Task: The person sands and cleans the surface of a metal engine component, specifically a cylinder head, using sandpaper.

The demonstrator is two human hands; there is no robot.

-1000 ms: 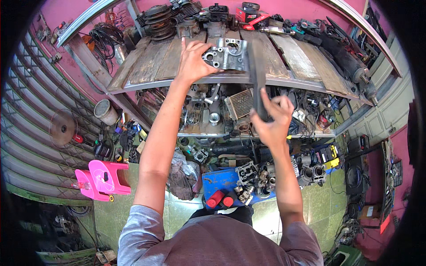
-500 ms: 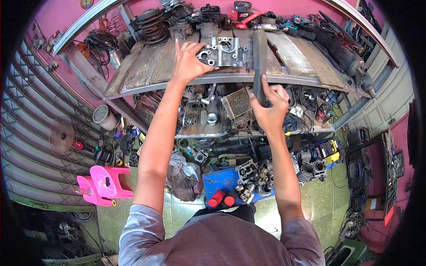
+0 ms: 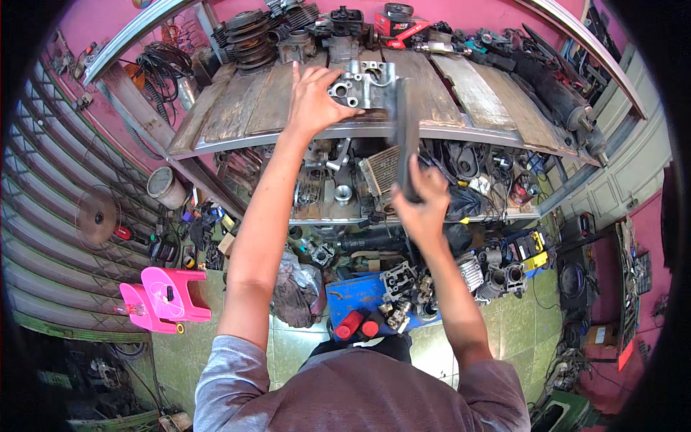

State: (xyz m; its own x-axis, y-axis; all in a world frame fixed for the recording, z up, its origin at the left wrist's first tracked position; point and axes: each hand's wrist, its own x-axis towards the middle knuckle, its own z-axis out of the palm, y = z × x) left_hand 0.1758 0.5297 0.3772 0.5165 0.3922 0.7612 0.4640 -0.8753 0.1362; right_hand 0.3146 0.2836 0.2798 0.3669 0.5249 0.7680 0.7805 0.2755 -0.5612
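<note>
A silver-grey metal engine casting (image 3: 374, 90), pierced with several round holes, rests near the front edge of the plank-topped bench. My left hand (image 3: 314, 106) grips its left end, thumb along the near side and fingers over the far side. My right hand (image 3: 425, 200) is closed round the lower end of a long dark brush (image 3: 408, 119). The brush stands lengthwise at the casting's right end with its bristles turned toward it. Motion blurs the brush, so whether the bristles touch the metal cannot be made out.
Used engine parts (image 3: 248, 42) and a red box (image 3: 399, 29) line the bench's back. Beneath, a lower shelf holds a finned radiator (image 3: 381, 171) and other parts. A blue board (image 3: 353, 291) with metal parts lies by my legs. Pink plastic stools (image 3: 173, 295) stand left.
My right hand has moved left and toward me with the brush, which now overlaps the casting's right end. The casting and my left hand appear slightly farther right.
</note>
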